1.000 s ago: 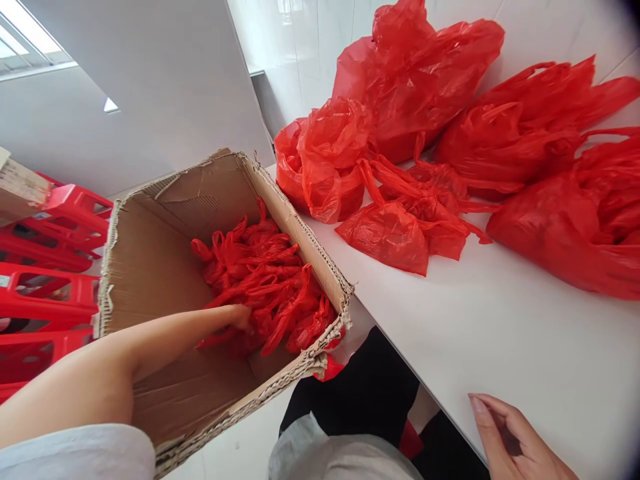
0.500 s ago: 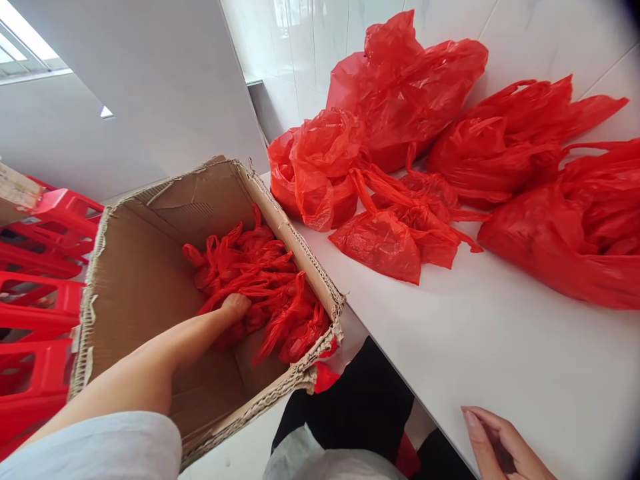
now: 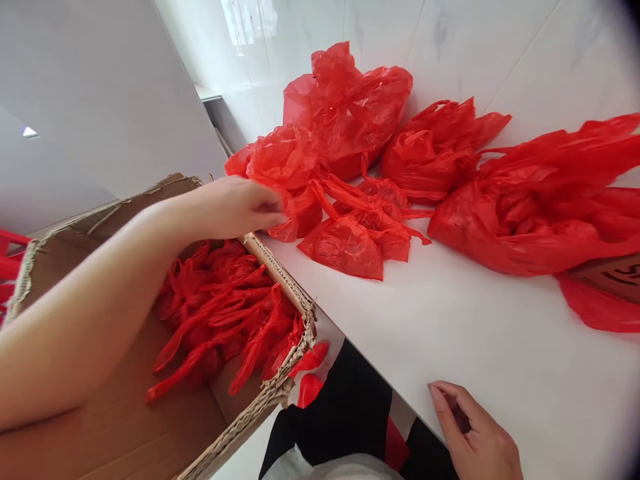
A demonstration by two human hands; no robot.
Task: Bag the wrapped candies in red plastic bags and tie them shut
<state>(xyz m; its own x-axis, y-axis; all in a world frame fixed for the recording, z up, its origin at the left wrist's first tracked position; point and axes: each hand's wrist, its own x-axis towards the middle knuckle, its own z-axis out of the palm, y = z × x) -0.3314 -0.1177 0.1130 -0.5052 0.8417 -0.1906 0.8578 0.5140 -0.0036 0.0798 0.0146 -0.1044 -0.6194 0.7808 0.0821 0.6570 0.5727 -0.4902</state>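
My left hand (image 3: pixel 250 208) hovers over the inner rim of the cardboard box (image 3: pixel 273 263), in front of a rounded red bag (image 3: pixel 287 157) on the table. Its fingers are bent, with nothing visible in them. Inside the box lies a heap of knotted red plastic bags (image 3: pixel 225 307). My right hand (image 3: pixel 475 430) rests at the table's near edge, its fingers curled with thumb and fingertip together and nothing seen between them. Small tied red bags (image 3: pixel 345 243) lie on the white table (image 3: pixel 400 320), between the two hands.
Larger red bags stand along the tiled wall (image 3: pixel 450 53), among them a tall one (image 3: pixel 350 107) and a wide one (image 3: pixel 530 213). A printed brown carton (image 3: pixel 610 280) shows at the right. Red plastic stools (image 3: pixel 10 267) are at the far left.
My left hand has come up out of the bag heap in the box to the table side. The view has shifted, bringing the brown carton into sight. My right hand keeps its pose.
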